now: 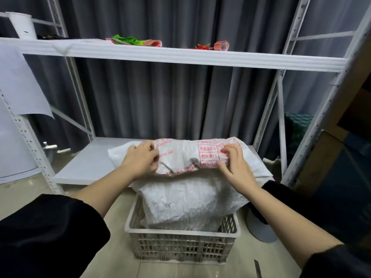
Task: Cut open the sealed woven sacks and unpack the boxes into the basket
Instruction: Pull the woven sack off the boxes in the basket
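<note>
A white woven sack (188, 157) with red print lies across the low shelf (86, 163) and over a second sack (186, 203) that fills the pale slotted basket (180, 247) on the floor. The left hand (140, 160) and right hand (233, 163) each pinch the printed sack's near edge with curled fingers.

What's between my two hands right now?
In the head view, the red-printed woven sack spans between the left hand and right hand; both grip it.
</note>
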### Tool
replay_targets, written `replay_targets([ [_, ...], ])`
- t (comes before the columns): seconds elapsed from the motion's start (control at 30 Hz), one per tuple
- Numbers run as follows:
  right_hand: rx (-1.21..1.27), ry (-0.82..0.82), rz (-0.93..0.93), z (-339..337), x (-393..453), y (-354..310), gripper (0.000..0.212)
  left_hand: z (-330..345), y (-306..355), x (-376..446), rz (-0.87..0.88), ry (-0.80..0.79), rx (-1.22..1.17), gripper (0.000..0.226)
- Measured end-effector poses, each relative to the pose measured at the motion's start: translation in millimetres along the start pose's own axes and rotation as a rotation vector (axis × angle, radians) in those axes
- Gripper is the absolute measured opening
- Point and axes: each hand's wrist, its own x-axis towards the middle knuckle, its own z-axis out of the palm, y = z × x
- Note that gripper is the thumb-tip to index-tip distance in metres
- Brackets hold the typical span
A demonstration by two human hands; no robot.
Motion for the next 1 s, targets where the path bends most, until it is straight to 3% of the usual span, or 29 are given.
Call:
replay_targets([
  [0.1,-0.077,0.000,0.044,-1,2,2,0.024,9,14,0,-0.019,0.023,0.174,0.085],
  [0.17,-0.220,-0.183,0.036,-8,5,8,0.031,16,21,3,-0.044,-0.087,0.168,0.113],
  [0.27,-0.369,-0.453,-0.046,-22,9,12,0.054,33,27,6,-0.078,-0.231,0.122,0.123],
  [0.33,-0.453,-0.523,-0.125,-29,15,12,0.057,42,31,7,-0.097,-0.237,0.064,0.119],
  [0.4,-0.613,-0.489,-0.257,-31,24,14,0.067,47,34,7,-0.107,-0.194,0.057,0.105],
  [0.5,-0.828,-0.413,-0.343,-20,37,20,0.108,54,41,4,-0.025,-0.053,0.197,0.076],
  [0.57,-0.853,-0.518,-0.239,-11,43,24,0.126,54,45,5,0.072,0.036,0.238,0.068],
  [0.63,-0.848,-0.713,-0.030,-1,45,28,0.132,58,40,5,0.072,-0.066,0.120,0.067],
  [0.7,-0.881,-0.781,0.070,11,36,31,0.132,60,31,5,-0.029,-0.296,-0.031,0.078],
  [0.77,-0.932,-0.778,0.124,24,22,33,0.125,62,22,1,-0.119,-0.430,-0.042,0.083],
  [0.83,-0.906,-0.755,0.167,36,7,35,0.102,66,22,-6,-0.140,-0.456,0.100,0.074],
  [0.93,-0.792,-0.648,0.145,38,-3,33,0.052,65,27,-11,-0.073,-0.336,0.290,0.048],
  [1.0,-0.721,-0.510,0.157,24,6,29,0.039,49,25,-6,-0.069,-0.223,0.273,0.032],
])
